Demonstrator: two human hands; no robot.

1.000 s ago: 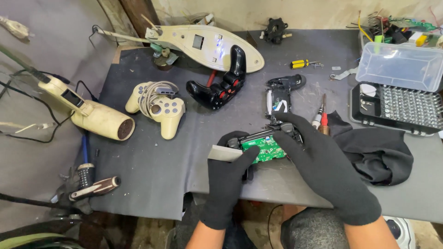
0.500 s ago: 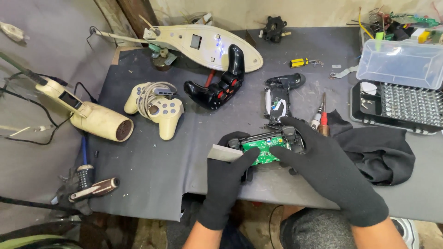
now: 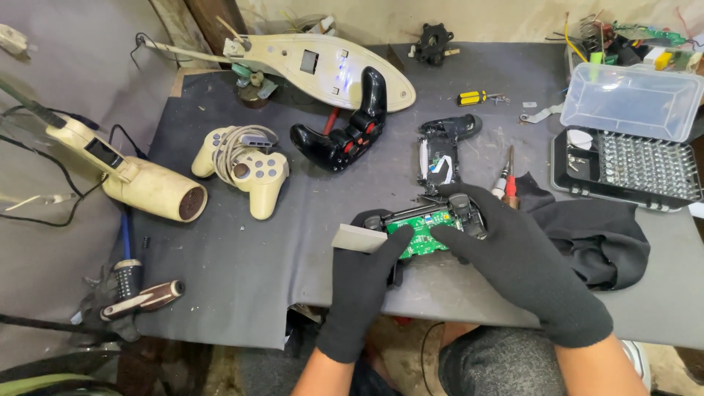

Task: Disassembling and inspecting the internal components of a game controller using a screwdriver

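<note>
Both gloved hands, left hand (image 3: 363,282) and right hand (image 3: 524,264), hold the opened controller (image 3: 425,224) at the counter (image 3: 242,271) front edge, fingers curled around its sides, steadying the exposed green board facing up.

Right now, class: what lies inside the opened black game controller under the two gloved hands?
Inside the opened controller a green circuit board shows. The left hand and right hand cover its lower part.

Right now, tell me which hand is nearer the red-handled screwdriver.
Right. The right hand lies just below the red-handled screwdriver; the left hand is farther off, beyond the opened controller.
</note>
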